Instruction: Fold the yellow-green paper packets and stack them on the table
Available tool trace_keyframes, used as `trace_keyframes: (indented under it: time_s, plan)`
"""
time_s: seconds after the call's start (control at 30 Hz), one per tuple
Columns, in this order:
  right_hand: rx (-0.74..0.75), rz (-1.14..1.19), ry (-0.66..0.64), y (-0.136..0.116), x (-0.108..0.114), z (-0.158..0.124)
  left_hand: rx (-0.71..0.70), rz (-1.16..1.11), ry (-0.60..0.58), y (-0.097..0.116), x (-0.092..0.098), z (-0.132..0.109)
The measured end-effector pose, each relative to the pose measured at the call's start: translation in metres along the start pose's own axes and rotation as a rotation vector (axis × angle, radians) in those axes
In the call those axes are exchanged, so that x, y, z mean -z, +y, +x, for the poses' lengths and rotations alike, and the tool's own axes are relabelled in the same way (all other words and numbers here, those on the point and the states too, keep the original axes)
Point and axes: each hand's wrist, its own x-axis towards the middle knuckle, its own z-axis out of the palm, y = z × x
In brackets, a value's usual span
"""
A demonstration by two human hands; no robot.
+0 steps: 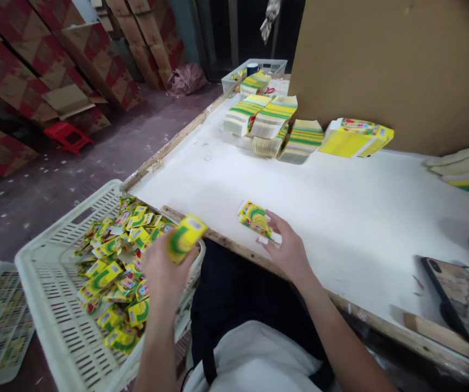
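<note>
The left fingers [187, 265] pinched a yellow box [185, 238] by the basket [65, 310], which sat close, likely for easy reach. The right fingers [279, 222] pinched another box [254, 218] near its white flaps [276, 238], on or just above the surface [202, 179].

Table [352, 212]: passage between right hand [288, 246] and carton stacks [275, 115]
Far barrier: brown board [393, 71]
Near right: phone [457, 296]
Left: basket [50, 277]

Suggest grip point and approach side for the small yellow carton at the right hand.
Pinch the small yellow carton across its two long edges, just in from its right end, coming from the right. Its printed panel faces up, leaving the edges to squeeze; the white flaps jutting from that end look too flimsy to hold. The right hand is on that side.
</note>
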Motion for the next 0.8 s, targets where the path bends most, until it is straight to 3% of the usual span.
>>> trace_keyframes:
  time_s: [0.07,0.17,0.27,0.43,0.53,0.63,0.7,0.8]
  plan:
    - [-0.066,-0.308,0.019,0.01,-0.001,0.01,0.13,0.155,0.139,-0.024,0.008,0.008]
    - [-0.085,-0.559,-0.043,0.018,-0.006,0.019,0.144,0.105,0.146,-0.038,0.01,0.012]
    - [-0.079,-0.574,-0.032,0.018,-0.013,0.02,0.054,-0.113,-0.005,-0.023,-0.001,0.004]
    - [-0.102,-0.558,0.034,0.017,-0.015,0.017,0.001,-0.515,-0.311,0.022,-0.023,-0.017]
    - [-0.131,-0.32,0.105,0.017,-0.012,0.015,0.026,-0.735,-0.462,0.041,-0.029,-0.026]
    - [-0.152,0.134,0.128,0.01,-0.006,0.01,0.11,-0.933,-0.497,0.053,-0.034,-0.031]
    - [-0.13,0.384,0.051,-0.001,-0.003,0.002,0.179,-1.112,-0.462,0.06,-0.038,-0.032]
    - [-0.096,0.584,-0.209,-0.022,-0.007,-0.014,0.306,-1.421,-0.366,0.073,-0.042,-0.031]
